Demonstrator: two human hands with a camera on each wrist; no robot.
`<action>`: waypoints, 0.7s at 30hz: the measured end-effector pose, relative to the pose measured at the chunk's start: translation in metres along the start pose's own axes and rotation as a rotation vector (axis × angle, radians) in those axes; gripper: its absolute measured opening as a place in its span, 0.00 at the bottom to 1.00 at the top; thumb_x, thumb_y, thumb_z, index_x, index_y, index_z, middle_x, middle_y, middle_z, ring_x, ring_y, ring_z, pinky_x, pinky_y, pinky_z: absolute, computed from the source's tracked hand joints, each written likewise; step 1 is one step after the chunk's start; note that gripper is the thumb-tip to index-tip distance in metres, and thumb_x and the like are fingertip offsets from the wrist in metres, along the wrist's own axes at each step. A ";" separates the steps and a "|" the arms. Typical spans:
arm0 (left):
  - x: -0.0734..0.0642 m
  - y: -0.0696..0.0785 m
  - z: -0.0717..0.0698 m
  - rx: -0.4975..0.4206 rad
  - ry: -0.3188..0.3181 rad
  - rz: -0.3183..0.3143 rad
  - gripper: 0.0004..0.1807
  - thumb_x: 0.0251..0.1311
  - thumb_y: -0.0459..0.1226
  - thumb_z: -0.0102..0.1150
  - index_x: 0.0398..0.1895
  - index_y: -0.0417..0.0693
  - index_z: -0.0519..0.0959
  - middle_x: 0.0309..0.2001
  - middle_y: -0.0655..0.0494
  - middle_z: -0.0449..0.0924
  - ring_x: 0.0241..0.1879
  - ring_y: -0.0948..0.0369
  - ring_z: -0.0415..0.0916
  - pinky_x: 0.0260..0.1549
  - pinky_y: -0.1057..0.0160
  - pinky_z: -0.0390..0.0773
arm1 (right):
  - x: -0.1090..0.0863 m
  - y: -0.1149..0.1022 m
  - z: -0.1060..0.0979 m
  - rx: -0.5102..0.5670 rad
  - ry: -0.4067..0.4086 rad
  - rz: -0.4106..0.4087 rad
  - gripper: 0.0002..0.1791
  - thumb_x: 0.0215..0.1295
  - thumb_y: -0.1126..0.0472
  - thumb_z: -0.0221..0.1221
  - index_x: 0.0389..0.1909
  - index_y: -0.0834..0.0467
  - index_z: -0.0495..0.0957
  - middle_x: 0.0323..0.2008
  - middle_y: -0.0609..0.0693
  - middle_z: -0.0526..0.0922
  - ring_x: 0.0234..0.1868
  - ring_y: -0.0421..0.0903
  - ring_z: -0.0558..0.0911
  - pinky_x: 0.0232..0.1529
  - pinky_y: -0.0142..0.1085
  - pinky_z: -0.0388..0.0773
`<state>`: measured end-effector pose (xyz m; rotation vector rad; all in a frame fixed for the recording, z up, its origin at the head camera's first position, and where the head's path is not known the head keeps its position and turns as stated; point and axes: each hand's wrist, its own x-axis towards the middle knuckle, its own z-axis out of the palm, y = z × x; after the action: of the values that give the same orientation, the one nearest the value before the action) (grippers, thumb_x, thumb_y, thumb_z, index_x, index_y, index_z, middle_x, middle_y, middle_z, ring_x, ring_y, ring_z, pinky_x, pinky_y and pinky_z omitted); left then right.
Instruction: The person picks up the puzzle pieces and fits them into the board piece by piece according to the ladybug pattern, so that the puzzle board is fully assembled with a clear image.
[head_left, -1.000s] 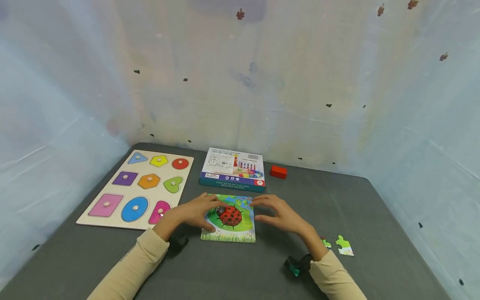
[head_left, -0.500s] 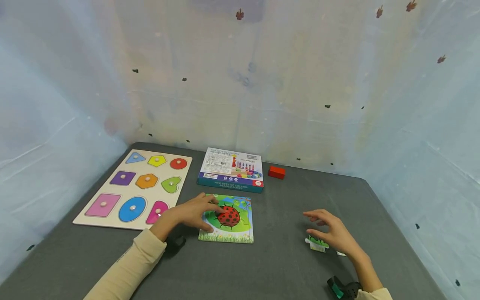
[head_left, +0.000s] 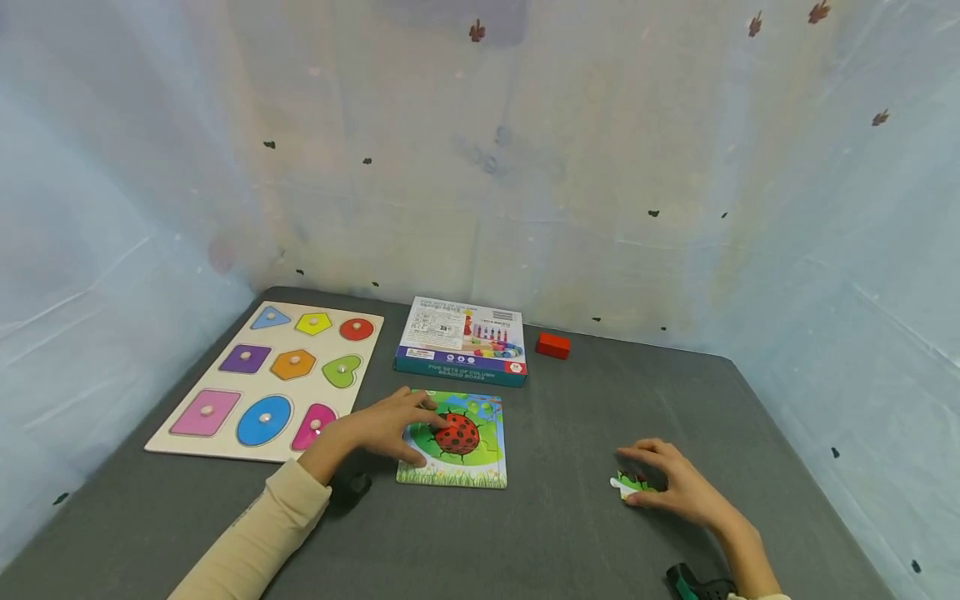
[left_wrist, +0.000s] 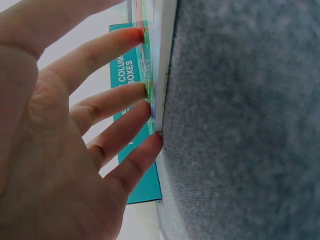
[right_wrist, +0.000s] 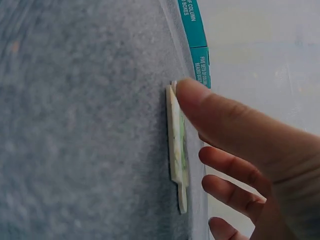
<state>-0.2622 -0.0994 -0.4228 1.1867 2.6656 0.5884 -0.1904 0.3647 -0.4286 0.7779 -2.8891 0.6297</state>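
In the head view a square ladybug jigsaw puzzle (head_left: 480, 454) lies flat on the dark table. My left hand (head_left: 390, 423) rests on its left side with fingers spread; in the left wrist view the fingertips (left_wrist: 142, 91) touch its face and edge. My right hand (head_left: 678, 483) is low over a loose green-and-white puzzle piece (head_left: 624, 486) at the right. Up close, the right thumb (right_wrist: 220, 112) is at one end of that piece (right_wrist: 176, 135), which lies on the table. The other visible fingers stand apart from it. My right hand hides part of the piece.
A knobbed shape board (head_left: 273, 379) lies to the left. Behind the puzzle is a flat bead-set box (head_left: 461, 342), with a red block (head_left: 552, 345) beside it. Pale sheeting (head_left: 585, 150) rises behind the table (head_left: 540, 533) and along both sides.
My right hand has left the puzzle's right side, moved right and come down over the loose piece, covering the second one. My left hand has stayed on the puzzle.
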 end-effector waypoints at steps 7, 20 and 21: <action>-0.001 0.000 0.001 0.007 0.003 0.002 0.30 0.46 0.50 0.69 0.56 0.54 0.77 0.55 0.53 0.67 0.49 0.57 0.60 0.46 0.53 0.71 | 0.000 0.006 0.003 0.046 -0.011 -0.110 0.27 0.52 0.50 0.66 0.53 0.56 0.77 0.47 0.46 0.74 0.44 0.40 0.72 0.40 0.39 0.72; -0.001 0.001 0.000 0.010 -0.002 0.004 0.30 0.46 0.50 0.69 0.56 0.54 0.77 0.54 0.53 0.67 0.48 0.57 0.60 0.46 0.53 0.70 | 0.005 0.008 0.009 0.184 -0.012 -0.134 0.20 0.53 0.62 0.67 0.47 0.61 0.79 0.40 0.52 0.77 0.35 0.44 0.73 0.34 0.35 0.70; -0.001 0.001 0.000 0.009 -0.004 0.002 0.30 0.46 0.50 0.69 0.56 0.54 0.77 0.54 0.53 0.67 0.48 0.57 0.60 0.46 0.53 0.70 | 0.006 0.007 0.009 0.198 -0.012 -0.135 0.20 0.53 0.61 0.67 0.48 0.60 0.79 0.41 0.52 0.77 0.36 0.44 0.73 0.34 0.35 0.70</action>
<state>-0.2613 -0.0994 -0.4224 1.1913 2.6673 0.5745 -0.1994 0.3634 -0.4387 0.9938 -2.7842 0.9073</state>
